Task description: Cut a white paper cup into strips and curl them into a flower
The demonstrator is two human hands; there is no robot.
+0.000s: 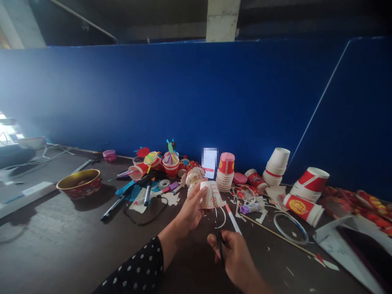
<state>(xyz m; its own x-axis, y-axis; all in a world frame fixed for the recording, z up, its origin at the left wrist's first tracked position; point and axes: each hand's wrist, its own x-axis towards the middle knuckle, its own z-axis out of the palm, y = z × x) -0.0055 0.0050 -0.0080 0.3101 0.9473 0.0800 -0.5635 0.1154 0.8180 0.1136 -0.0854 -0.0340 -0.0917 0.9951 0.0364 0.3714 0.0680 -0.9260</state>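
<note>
My left hand (191, 210) pinches a curved piece of white paper cup (211, 196) that carries red and orange drawn marks. Just below and to the right, my right hand (231, 253) is closed around the black handles of a pair of scissors (219, 241). The scissor blades point up and reach the lower edge of the cup piece; whether they are parted is too small to tell. Behind the piece are a cream beaded object (195, 178) and a lit phone screen (209, 161).
Stacked cups (225, 175) stand behind, with more cups (306, 208) at the right. A gold-rimmed bowl (79, 185) sits left. Markers (148, 192), a glue stick (251, 208), a tape ring (290, 228), a thin stick (275, 234) and paper scraps surround my hands. A blue partition (183, 94) rises behind.
</note>
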